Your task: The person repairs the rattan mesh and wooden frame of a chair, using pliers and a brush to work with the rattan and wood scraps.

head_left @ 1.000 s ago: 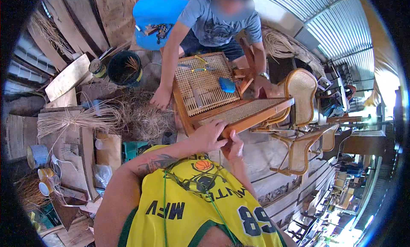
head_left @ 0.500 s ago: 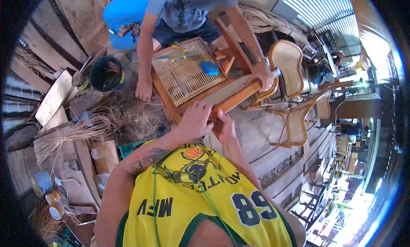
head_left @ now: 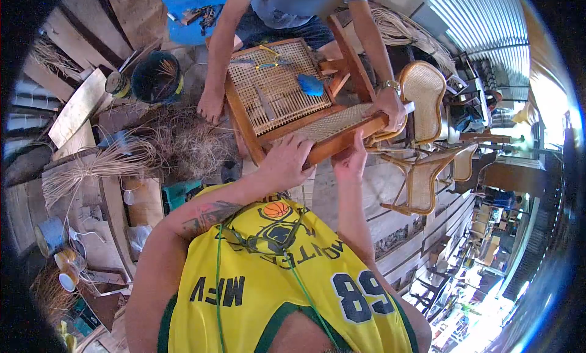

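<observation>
A wooden chair (head_left: pixel 249 118) with a woven cane seat lies tilted between me and a co-worker. Its narrow cane panel (head_left: pixel 332 123) and thick wooden rail (head_left: pixel 345 140) are nearest to me. My left hand (head_left: pixel 285 160) grips the rail's left end, fingers bent over the cane edge. Against the rail's near face, my right hand (head_left: pixel 350 160) has one digit raised; its other fingers curl underneath, partly hidden. On the seat lie yellow-handled pliers (head_left: pixel 268 64), a pointed tool (head_left: pixel 265 104) and a blue object (head_left: pixel 310 85).
The co-worker's hand (head_left: pixel 388 107) holds the rail's right end; their other hand (head_left: pixel 210 106) hangs beside the seat. Cane chairs (head_left: pixel 421 97) stand at the right. A dark bucket (head_left: pixel 157 77), loose fibre strands (head_left: pixel 198 139) and a strand bundle (head_left: pixel 101 164) are at the left.
My right hand has slid rightward along the rail, away from my left hand. My left hand keeps its hold near the corner. The whole view has shifted slightly.
</observation>
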Tool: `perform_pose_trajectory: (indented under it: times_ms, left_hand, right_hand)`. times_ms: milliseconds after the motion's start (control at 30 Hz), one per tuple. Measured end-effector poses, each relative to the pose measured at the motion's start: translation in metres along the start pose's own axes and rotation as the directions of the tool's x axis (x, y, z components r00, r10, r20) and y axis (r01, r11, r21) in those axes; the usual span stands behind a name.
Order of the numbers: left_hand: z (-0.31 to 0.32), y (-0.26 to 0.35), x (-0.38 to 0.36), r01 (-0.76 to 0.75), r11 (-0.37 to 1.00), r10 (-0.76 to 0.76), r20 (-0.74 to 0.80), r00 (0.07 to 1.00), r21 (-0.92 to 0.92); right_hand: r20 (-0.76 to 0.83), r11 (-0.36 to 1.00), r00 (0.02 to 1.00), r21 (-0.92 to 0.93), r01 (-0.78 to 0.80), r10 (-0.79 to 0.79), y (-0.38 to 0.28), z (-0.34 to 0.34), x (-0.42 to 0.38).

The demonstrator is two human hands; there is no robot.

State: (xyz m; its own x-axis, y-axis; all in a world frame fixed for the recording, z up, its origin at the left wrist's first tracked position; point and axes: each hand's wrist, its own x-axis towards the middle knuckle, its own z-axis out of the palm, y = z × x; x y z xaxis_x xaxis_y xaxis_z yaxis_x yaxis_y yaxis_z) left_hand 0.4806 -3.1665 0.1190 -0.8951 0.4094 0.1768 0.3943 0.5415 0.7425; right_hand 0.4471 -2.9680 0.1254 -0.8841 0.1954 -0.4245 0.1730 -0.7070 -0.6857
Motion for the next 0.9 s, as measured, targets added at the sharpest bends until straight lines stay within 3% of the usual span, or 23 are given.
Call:
perform_pose_trajectory:
  times_ms: [67,167,333,400,500,600,733,900]
  left_hand:
    - [-0.004,0.003,-0.001,0.063,0.998,-0.062,0.077,0.995,-0.014]
    - [0.0,0.0,-0.002,0.025,0.999,-0.025,0.019,1.0,-0.038]
    - [0.001,-0.001,-0.002,0.056,0.998,-0.054,0.071,0.996,-0.031]
    - [0.002,0.002,-0.004,0.07,0.997,-0.067,0.072,0.995,-0.044]
    - [0.003,0.0,-0.003,0.067,0.996,-0.064,0.068,0.996,-0.05]
    - [0.005,-0.002,-0.005,0.042,0.997,-0.041,0.027,0.999,-0.061]
    - [0.002,-0.001,-0.004,0.072,0.996,-0.07,0.033,0.997,-0.057]
    - [0.007,-0.001,-0.005,0.064,0.995,-0.062,0.026,0.998,-0.077]
  right_hand:
    - [-0.012,1.0,1.0,-0.022,-0.012,0.012,-0.001,0.0,0.002]
    - [-0.012,0.998,0.999,-0.045,-0.044,0.044,-0.005,-0.007,0.001]
    - [-0.068,0.991,0.99,-0.045,-0.124,0.121,0.001,0.003,-0.008]
    - [-0.083,0.976,0.972,0.003,-0.219,0.219,0.007,0.005,-0.021]
    - [-0.108,0.981,0.982,-0.1,-0.165,0.154,0.003,0.006,-0.019]
    - [-0.203,0.991,0.974,-0.07,-0.114,0.098,-0.013,0.003,0.002]
    - [-0.136,0.997,0.989,-0.045,-0.068,0.061,-0.012,0.01,0.002]
    - [-0.073,0.974,0.972,-0.019,-0.226,0.225,0.01,0.012,-0.03]
